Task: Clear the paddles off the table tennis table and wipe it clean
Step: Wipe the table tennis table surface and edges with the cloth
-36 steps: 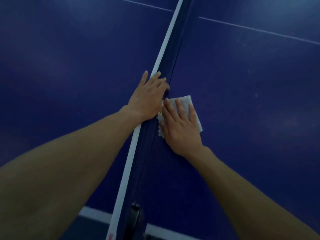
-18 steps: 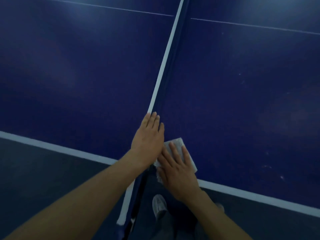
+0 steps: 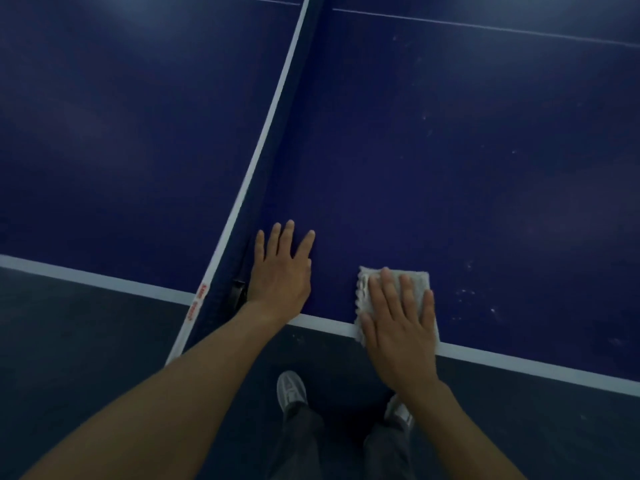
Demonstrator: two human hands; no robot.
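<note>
Your right hand [image 3: 398, 327] presses the cloth [image 3: 415, 282] flat-fingered (over the table's [image 3: 485, 168] near edge); left hand [image 3: 280, 271] rests open beside the net [image 3: 277, 109].

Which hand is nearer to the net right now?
Left. The left hand lies flat on the table just beside the net; the right hand presses the cloth at the table's near edge, farther from it.

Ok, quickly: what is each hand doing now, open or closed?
Left hand: open, flat on the table.
Right hand: open, pressing the cloth at the table edge.
</note>
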